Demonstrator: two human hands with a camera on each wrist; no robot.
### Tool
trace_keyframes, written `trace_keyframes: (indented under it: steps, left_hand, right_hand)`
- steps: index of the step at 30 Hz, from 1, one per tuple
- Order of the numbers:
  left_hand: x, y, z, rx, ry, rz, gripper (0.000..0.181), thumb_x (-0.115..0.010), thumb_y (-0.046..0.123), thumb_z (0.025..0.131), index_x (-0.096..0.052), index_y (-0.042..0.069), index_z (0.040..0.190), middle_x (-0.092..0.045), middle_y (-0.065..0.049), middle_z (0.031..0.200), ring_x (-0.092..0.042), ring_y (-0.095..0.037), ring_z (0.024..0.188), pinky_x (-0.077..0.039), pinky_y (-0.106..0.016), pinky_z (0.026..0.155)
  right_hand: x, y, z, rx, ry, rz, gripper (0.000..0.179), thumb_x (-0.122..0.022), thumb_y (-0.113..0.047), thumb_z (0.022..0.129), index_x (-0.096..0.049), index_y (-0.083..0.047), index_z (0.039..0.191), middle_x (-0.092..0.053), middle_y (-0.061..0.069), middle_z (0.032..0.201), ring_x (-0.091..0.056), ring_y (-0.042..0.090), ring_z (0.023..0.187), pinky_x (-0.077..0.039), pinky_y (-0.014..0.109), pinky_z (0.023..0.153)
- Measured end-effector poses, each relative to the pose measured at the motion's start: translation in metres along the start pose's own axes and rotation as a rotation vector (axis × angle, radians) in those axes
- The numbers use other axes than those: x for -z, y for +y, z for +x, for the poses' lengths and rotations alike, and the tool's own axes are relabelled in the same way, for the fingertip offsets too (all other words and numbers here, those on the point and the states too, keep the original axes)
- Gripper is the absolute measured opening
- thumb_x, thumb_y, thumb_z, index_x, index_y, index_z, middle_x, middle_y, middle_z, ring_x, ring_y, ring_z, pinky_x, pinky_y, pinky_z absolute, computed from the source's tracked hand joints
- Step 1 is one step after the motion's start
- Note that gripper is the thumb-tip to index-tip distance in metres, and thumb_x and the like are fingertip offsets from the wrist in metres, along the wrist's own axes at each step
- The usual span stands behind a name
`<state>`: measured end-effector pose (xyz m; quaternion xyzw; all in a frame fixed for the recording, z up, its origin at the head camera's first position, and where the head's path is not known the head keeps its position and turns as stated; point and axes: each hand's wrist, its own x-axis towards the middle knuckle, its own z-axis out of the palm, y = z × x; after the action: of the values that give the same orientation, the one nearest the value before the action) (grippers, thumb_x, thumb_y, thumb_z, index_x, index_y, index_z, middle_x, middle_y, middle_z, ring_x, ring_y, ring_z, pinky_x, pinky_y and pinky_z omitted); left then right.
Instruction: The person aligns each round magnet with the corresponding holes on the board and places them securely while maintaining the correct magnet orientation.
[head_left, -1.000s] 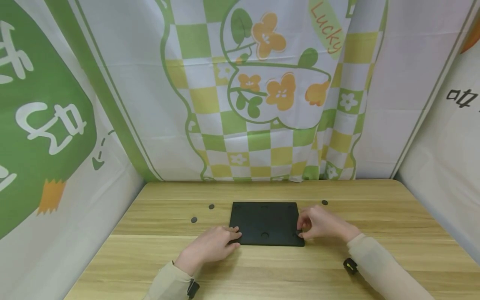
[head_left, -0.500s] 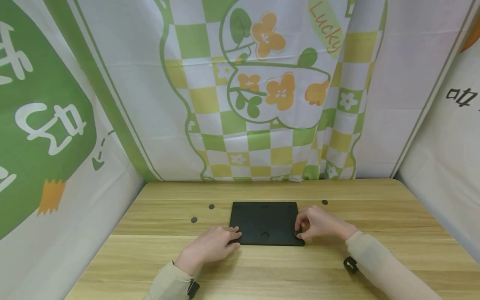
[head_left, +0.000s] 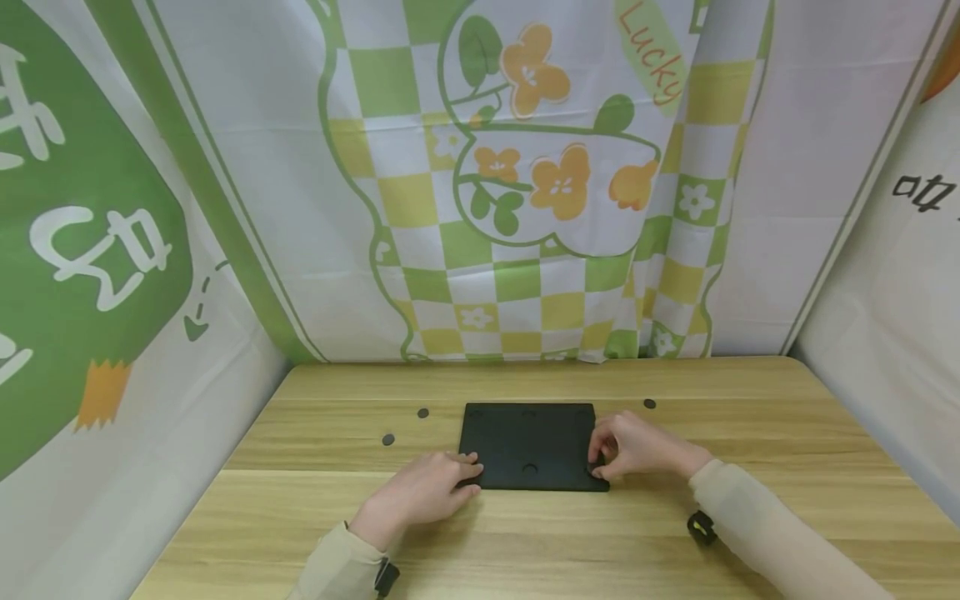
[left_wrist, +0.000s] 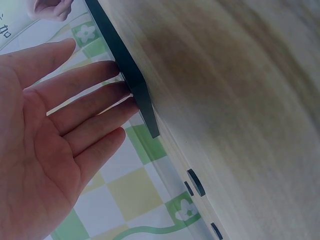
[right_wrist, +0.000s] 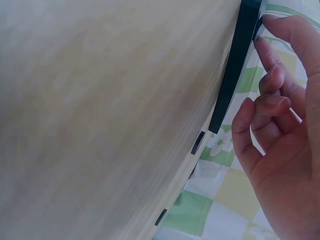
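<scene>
A thin black rectangular plate (head_left: 510, 442) lies flat on the wooden table, with faint round marks along its long sides. My left hand (head_left: 422, 490) rests at its front left corner; in the left wrist view, its straight fingers (left_wrist: 95, 107) touch the plate's edge. Over the front right corner is my right hand (head_left: 637, 446). Between thumb and index finger it pinches a small dark disc (right_wrist: 258, 29), close against the plate's face in the right wrist view. The other fingers of that hand are curled. From the head, this disc is mostly covered by the fingertips.
Two loose dark discs, a farther one (head_left: 423, 413) and a nearer one (head_left: 387, 439), lie left of the plate. Another disc (head_left: 649, 404) lies beyond the right hand. A patterned cloth (head_left: 517, 308) hangs along the table's back edge, with printed sheets on both sides.
My right hand has shifted slightly left, inward over the plate's right edge, with the disc in its fingertips. The left hand and the plate have stayed in place.
</scene>
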<state>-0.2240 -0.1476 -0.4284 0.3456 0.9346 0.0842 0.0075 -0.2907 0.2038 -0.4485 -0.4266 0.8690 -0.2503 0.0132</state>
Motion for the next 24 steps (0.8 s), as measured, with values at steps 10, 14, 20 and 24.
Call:
trace_keyframes:
  steps: [10,14,20,24]
  left_hand:
    - [0.0014,0.0011,0.0003,0.006,-0.012,-0.008,0.035,-0.057,0.030,0.095,-0.066,0.009,0.121,-0.060,-0.011,0.130,-0.066,-0.026,0.097,-0.046,-0.026,0.071]
    - [0.0010,0.0013,0.0008,0.001,-0.005,0.003,0.035,-0.057,0.029,0.095,-0.066,0.009,0.121,-0.060,-0.010,0.129,-0.065,-0.027,0.105,-0.053,-0.033,0.080]
    - [0.0009,0.0012,0.0005,0.000,-0.004,0.007,0.035,-0.057,0.030,0.095,-0.066,0.009,0.121,-0.060,-0.010,0.129,-0.060,-0.028,0.115,-0.052,-0.040,0.089]
    - [0.0010,0.0013,-0.0003,-0.004,-0.001,0.006,0.035,-0.057,0.029,0.095,-0.066,0.008,0.121,-0.060,-0.011,0.129,-0.060,-0.029,0.115,-0.052,-0.041,0.089]
  right_hand:
    - [0.0009,-0.0008,-0.0002,-0.007,-0.012,0.000,0.012,-0.079,-0.022,0.075,-0.068,-0.025,0.078,-0.055,-0.011,0.071,-0.047,-0.005,0.060,-0.044,0.015,0.054]
    - [0.0012,-0.0016,-0.0003,-0.003,-0.014,-0.012,0.011,-0.079,-0.023,0.075,-0.068,-0.025,0.078,-0.054,-0.012,0.071,-0.047,-0.005,0.060,-0.044,0.015,0.054]
    - [0.0017,-0.0030,-0.0004,-0.003,-0.015,-0.025,0.011,-0.079,-0.023,0.075,-0.068,-0.025,0.078,-0.054,-0.013,0.071,-0.048,-0.005,0.060,-0.045,0.015,0.054]
    - [0.0015,-0.0035,-0.0007,-0.013,-0.020,-0.013,0.011,-0.079,-0.024,0.075,-0.069,-0.025,0.079,-0.055,-0.012,0.072,-0.048,-0.005,0.061,-0.045,0.016,0.055]
